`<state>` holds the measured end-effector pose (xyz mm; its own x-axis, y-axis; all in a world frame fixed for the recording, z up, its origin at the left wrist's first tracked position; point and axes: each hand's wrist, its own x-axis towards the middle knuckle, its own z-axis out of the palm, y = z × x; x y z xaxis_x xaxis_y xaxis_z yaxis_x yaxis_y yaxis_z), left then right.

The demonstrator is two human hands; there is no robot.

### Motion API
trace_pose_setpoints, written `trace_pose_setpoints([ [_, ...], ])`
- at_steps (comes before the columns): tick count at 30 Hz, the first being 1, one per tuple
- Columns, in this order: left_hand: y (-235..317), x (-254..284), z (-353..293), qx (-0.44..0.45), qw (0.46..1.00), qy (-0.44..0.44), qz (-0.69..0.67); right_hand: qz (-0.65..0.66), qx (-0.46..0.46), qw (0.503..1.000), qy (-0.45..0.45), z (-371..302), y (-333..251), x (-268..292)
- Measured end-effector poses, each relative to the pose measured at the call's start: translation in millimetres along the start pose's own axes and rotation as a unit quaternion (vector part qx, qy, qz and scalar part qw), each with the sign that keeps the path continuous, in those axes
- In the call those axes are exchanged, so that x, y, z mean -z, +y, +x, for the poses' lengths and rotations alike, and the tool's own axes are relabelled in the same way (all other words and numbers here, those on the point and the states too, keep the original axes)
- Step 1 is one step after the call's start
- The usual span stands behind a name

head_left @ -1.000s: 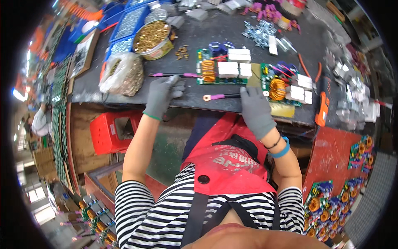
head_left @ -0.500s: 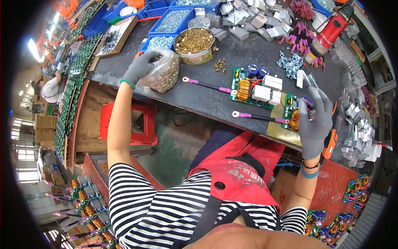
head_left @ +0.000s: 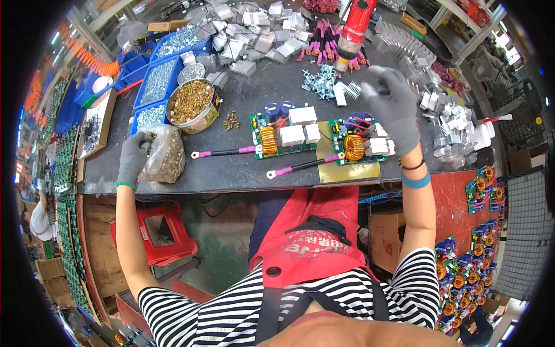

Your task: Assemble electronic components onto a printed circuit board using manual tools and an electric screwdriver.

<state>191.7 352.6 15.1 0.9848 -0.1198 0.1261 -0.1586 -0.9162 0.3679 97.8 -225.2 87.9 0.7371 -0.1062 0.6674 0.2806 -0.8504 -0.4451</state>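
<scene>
My left hand (head_left: 134,157), in a grey glove, has its fingers curled at the mouth of a clear plastic bag (head_left: 166,159) of small metal parts. The bag stands near the table's front edge. My right hand (head_left: 396,110), also gloved, hovers over the right end of a green circuit board (head_left: 354,148) with a copper coil and white blocks. Its fingers are apart and slightly blurred, with nothing visible between them. A second circuit board (head_left: 283,136) lies to the left. Black cables with purple sleeves and ring lugs (head_left: 231,152) reach left from both boards.
Beside the bag stand a tub of brass screws (head_left: 193,104) and blue bins (head_left: 156,84) of silver hardware. Metal heat sinks (head_left: 243,34) are piled at the back. A red power tool (head_left: 359,20) stands near blue-silver clips (head_left: 321,81). A red stool (head_left: 153,234) is below.
The whole view has shifted. My right hand has moved away from the right board's coil, up toward the far side. My left hand is still at the bag.
</scene>
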Motion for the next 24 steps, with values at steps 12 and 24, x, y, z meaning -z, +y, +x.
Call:
trace_pose_setpoints([
  [12,-4,5,1,0.004,0.986,0.129,-0.107,0.364,-0.127,0.922,-0.029,109,11,-9],
  [24,-17,10,-5,0.064,0.968,0.034,-0.241,0.47,-0.194,0.853,-0.12,127,-18,-24],
])
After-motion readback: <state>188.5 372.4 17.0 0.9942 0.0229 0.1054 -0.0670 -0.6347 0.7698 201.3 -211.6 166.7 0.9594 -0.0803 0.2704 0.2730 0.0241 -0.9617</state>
